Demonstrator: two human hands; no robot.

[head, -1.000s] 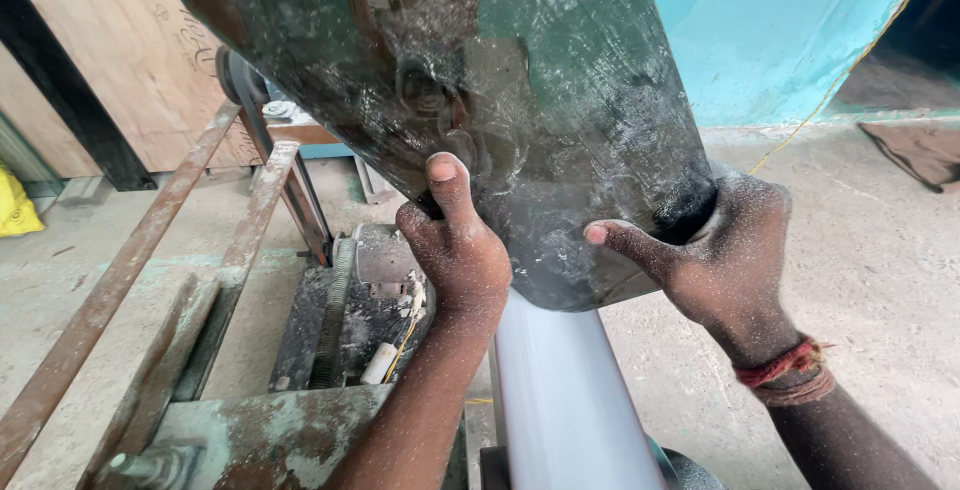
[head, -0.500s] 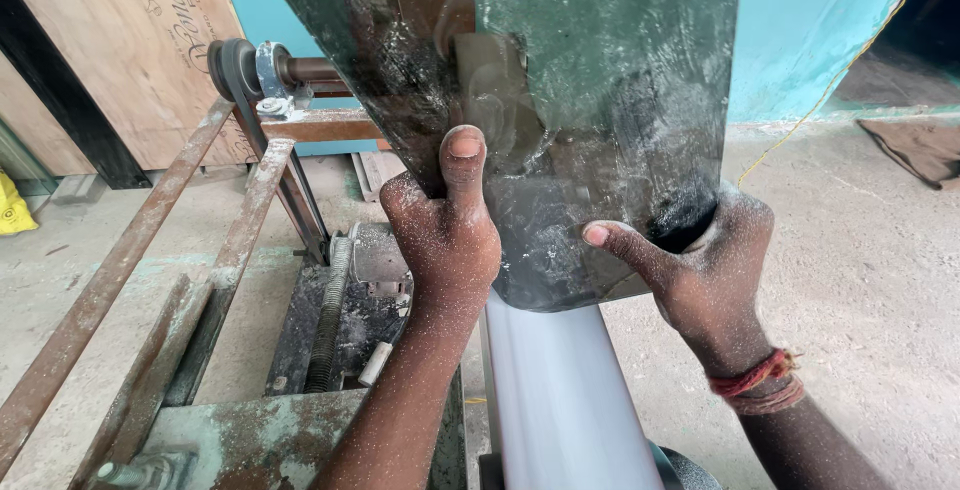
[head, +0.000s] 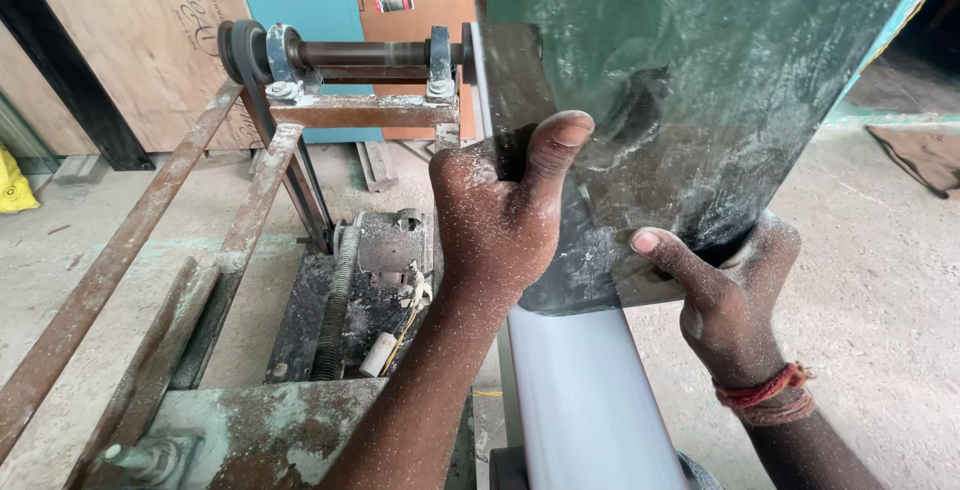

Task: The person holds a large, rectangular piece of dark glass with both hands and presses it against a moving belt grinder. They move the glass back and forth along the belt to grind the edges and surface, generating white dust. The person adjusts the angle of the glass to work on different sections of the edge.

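Both hands clamp the green metal cover [head: 700,80] — left hand [head: 500,220] thumb-up, right hand [head: 725,295] gripping (underneath) its lower edge — mid-lift, needing steady guidance.

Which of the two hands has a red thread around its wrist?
The right hand, gripping the green cover's lower edge; the left hand has a bare wrist.

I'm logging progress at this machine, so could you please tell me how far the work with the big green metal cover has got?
Done: the dusty green metal cover is raised, baring the pale smooth roller below. In hand: the left hand grips its left edge, thumb up, while the right hand holds its bottom edge. Left: the cover rests on nothing visible, so it is not yet set down; where it goes cannot be told.
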